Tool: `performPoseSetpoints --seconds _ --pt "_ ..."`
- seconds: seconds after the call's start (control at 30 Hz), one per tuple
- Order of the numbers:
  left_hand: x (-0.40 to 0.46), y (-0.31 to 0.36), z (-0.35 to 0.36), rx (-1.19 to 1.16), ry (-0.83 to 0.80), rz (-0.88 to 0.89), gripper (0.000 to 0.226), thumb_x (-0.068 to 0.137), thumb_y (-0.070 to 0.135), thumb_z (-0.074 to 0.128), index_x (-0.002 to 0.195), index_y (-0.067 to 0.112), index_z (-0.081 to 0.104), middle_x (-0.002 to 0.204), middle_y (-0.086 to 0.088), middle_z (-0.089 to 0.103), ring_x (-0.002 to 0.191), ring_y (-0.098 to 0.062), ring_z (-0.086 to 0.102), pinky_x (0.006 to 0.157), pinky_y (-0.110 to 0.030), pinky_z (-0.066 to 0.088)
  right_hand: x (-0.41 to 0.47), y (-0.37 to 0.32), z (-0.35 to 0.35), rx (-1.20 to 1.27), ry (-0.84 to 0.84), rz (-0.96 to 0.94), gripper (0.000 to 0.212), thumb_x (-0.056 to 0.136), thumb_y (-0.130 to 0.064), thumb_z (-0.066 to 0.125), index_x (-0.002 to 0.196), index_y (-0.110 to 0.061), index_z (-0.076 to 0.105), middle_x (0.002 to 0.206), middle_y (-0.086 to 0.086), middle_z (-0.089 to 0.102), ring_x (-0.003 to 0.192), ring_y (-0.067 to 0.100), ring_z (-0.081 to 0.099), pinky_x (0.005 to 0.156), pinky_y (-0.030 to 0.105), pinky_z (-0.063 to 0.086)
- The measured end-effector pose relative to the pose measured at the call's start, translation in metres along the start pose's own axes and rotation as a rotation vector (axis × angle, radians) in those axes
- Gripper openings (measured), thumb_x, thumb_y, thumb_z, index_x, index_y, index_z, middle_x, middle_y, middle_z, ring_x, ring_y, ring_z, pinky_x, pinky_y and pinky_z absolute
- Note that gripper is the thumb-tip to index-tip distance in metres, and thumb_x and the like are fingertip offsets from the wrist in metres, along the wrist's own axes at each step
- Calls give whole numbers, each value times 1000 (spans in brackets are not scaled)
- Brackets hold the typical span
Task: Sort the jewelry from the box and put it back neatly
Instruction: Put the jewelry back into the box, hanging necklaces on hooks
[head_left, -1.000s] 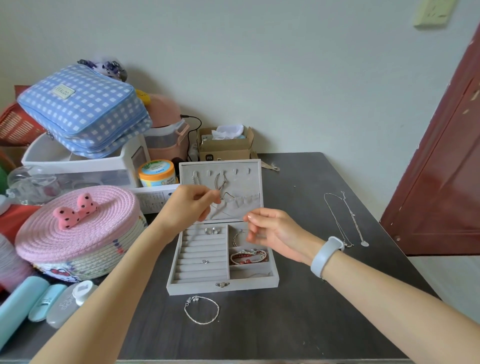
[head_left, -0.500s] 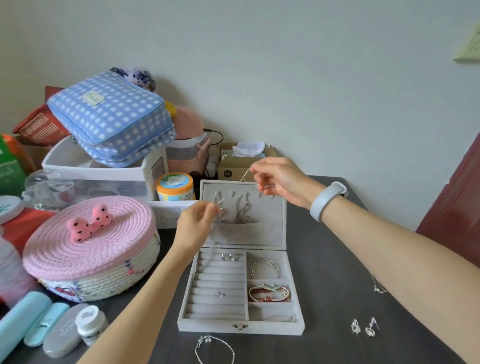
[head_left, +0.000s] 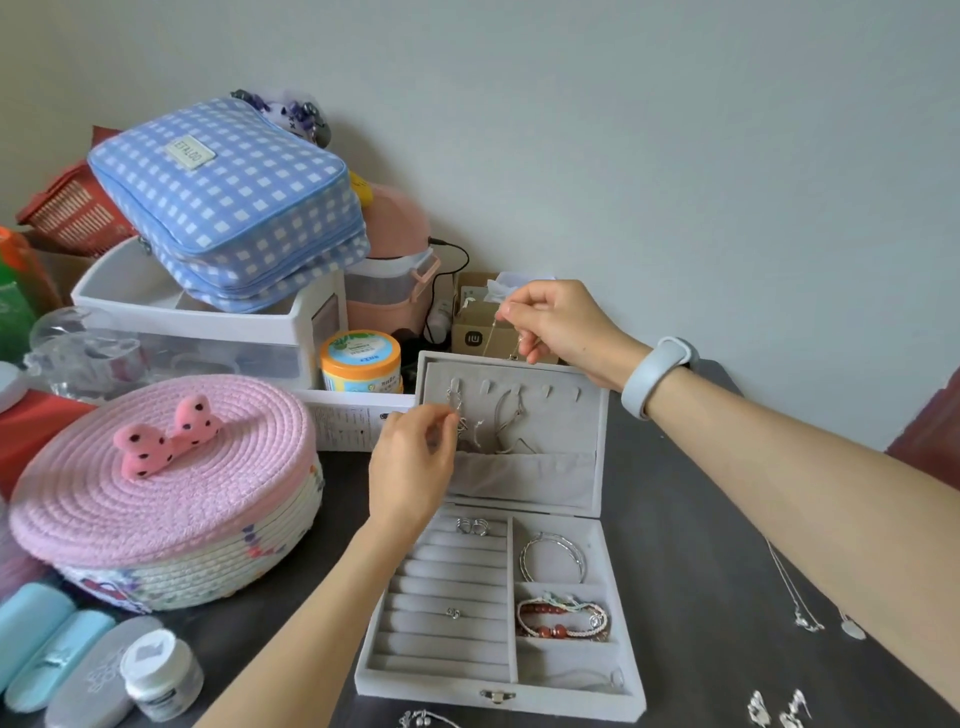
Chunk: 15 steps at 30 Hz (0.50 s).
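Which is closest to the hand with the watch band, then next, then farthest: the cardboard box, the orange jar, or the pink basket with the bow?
From the right hand:
1. Cardboard box, just beside and behind its fingers.
2. Orange jar, further left.
3. Pink basket, far left, toward the front.

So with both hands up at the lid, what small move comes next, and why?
Probably lower the right hand so its thin chain loops over a free hook in the lid; the left hand already pinches a chain at the first hook.

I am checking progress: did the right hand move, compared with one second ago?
Yes. The right hand rose from in front of the jewelry box tray to above the lid's top edge, pinching a thin chain.
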<state>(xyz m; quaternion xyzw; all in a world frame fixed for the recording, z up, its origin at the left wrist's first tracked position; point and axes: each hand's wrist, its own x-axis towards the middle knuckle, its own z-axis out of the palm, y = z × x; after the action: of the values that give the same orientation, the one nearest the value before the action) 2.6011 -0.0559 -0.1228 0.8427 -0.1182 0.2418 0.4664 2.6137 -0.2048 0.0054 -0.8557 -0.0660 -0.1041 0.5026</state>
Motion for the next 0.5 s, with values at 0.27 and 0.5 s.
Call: performPoseSetpoints --seconds 0.27,0.5 --pt "-17 -6 8 336 -36 240 11 78 15 58 82 14 69 70 1 67 76 -28 57 62 -37 43 2 10 4 58 -29 50 24 90 -8 50 69 -16 57 57 3 50 44 4 52 45 14 47" --pt "-22 -13 11 540 -81 368 31 80 30 40 75 19 69 74 1 61 77 -25 55 61 -35 41 2 6 1 96 7 58 23 90 -10 52 68 -14 58 62 7 55 49 10 55 45 15 48"
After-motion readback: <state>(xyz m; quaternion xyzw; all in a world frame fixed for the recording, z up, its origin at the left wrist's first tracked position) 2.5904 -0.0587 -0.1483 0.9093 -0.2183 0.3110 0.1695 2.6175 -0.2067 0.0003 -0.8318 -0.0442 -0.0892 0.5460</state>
